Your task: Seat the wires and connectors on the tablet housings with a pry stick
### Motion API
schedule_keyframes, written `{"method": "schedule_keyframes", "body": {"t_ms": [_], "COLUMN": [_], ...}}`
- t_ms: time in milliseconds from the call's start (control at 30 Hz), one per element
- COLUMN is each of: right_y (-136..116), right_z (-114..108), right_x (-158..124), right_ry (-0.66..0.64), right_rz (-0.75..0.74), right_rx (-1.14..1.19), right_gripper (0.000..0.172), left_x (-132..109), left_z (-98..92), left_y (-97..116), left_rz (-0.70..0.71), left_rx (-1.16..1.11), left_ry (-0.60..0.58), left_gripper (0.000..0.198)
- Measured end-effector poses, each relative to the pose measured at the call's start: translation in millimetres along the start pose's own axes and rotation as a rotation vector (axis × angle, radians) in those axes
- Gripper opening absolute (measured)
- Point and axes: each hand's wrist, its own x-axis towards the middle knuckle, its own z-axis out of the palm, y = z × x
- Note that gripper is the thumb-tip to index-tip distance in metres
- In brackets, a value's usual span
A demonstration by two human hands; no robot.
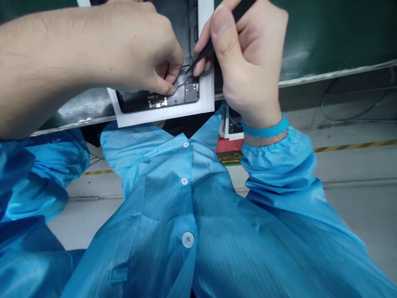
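A black device housing [182, 25], tablet-like in shape, lies on a white sheet-like surround [136, 118] at the table's near edge. My left hand [145, 49] reaches across it from the left, thumb and fingers pinched together over the lower part. A thin dark-red wire [180, 86] runs from those fingertips toward a small black square part [191, 92] in the corner. Beside the fingertips sits a small circuit board [157, 101]. My right hand [245, 58] grips black tweezers [203, 54], their pointed tip just above the housing, right of my left fingers. The left hand covers much of the housing.
The green table mat [325, 37] extends to both sides. Below the table edge, a stack of flat parts [231, 124] rests on something red. A blue band [265, 127] circles my right wrist. Another blue-clothed limb [46, 178] shows at left. A cable [347, 118] hangs at right.
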Motion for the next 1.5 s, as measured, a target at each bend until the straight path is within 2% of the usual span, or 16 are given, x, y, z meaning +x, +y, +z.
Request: {"method": "schedule_keyframes", "body": {"t_ms": [67, 200, 267, 433, 567, 633, 667, 767, 833, 900, 1000, 1100, 1200, 1300, 1500], "right_y": [1, 2, 3, 2, 3, 4, 4, 0, -5, -11, -20, -23, -23, -21, -20], "right_z": [1, 0, -1, 0, 0, 1, 0, -1, -3, -5, -8, -7, -7, -6, -7], "right_x": [0, 1, 0, 0, 1, 1, 0, -2, -4, -6, -7, -6, -7, -9, -13], "right_ry": [-0.005, 0.005, 0.008, 0.005, 0.004, 0.004, 0.001, -0.017, -0.067, -0.155, -0.298, -0.356, -0.359, -0.33, -0.277], "right_rz": [0.002, -0.01, -0.008, 0.001, -0.027, -0.041, -0.043, -0.033, -0.016, 0.004, 0.0, -0.006, 0.006, -0.003, 0.005], "right_rx": [-0.023, -0.083, -0.028, 0.125, 0.057, 0.017, 0.013, 0.032, 0.001, -0.098, -0.309, -0.432, -0.493, -0.532, -0.524], "right_gripper": [0.045, 0.047, 0.043, 0.036, 0.037, 0.038, 0.038, 0.035, 0.034, 0.03, 0.026, 0.026, 0.028, 0.036, 0.042], "left_x": [1, 4, 5, 1, 0, 1, 1, -11, -27, -47, -71, -79, -76, -73, -73], "left_z": [-3.5, -6.0, -4.7, -3.4, -0.9, 2.7, 5.2, 15.5, 26.0, 40.4, 69.9, 101.6, 123.3, 129.3, 123.4], "left_y": [5, 13, 14, 14, 14, 11, 8, -2, -3, 2, 19, 34, 40, 41, 43], "left_rz": [-0.068, -0.167, -0.157, -0.189, -0.193, -0.194, -0.178, -0.042, 0.003, -0.049, -0.131, -0.141, -0.144, -0.143, -0.144], "left_rx": [0.025, 0.077, 0.077, 0.05, 0.034, 0.035, 0.024, -0.086, -0.147, -0.145, -0.13, -0.125, -0.112, -0.16, -0.26], "left_ry": [-0.027, -0.107, -0.113, -0.145, -0.111, -0.101, -0.095, 0.001, 0.115, 0.24, 0.409, 0.536, 0.601, 0.633, 0.686], "left_gripper": [0.138, 0.073, 0.057, 0.071, 0.043, 0.042, 0.052, 0.101, 0.115, 0.103, 0.068, 0.05, 0.044, 0.043, 0.038]}}
